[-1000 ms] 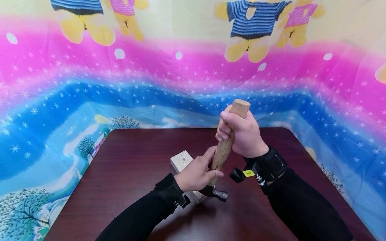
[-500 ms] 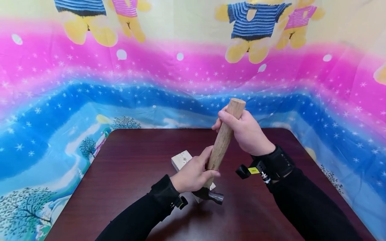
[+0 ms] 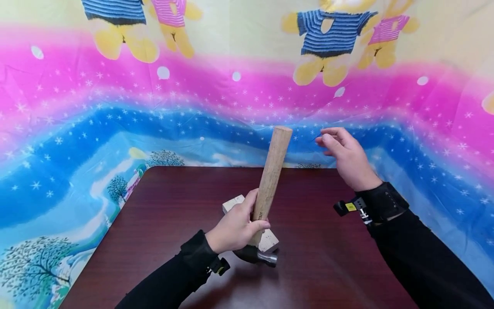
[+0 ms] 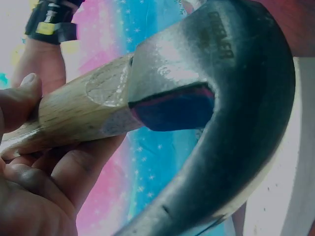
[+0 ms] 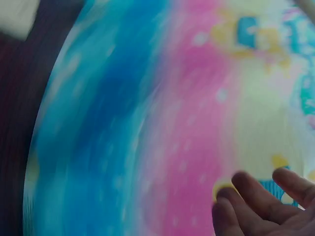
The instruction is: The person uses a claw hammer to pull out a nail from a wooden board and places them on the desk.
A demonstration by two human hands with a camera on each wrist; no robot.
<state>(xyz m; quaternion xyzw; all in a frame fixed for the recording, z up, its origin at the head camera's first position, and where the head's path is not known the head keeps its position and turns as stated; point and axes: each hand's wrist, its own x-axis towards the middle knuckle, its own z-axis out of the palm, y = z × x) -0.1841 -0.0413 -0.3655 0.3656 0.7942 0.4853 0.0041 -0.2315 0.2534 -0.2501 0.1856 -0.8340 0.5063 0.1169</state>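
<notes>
A claw hammer [image 3: 273, 167] stands nearly upright with its wooden handle up and its dark metal head [image 3: 254, 255] low. My left hand [image 3: 233, 226] grips the lower handle just above the head. In the left wrist view the curved claw [image 4: 251, 113] fills much of the picture. My right hand [image 3: 353, 159] is off the handle, to its right, fingers loosely bent and holding nothing; its fingers [image 5: 261, 199] also show in the right wrist view. A pale wooden block [image 3: 269, 241] lies behind the hammer, partly hidden by it and by my left hand.
A dark red-brown table [image 3: 185, 189] with rounded back corners carries the block. A patterned cloth [image 3: 231, 107] in pink and blue hangs behind and beside it. Black bands with small cameras sit on both wrists.
My right hand has let go of the upper handle and moved right, away from it. The hammer, in my left hand, has moved a little left, uncovering more of the block's near end.
</notes>
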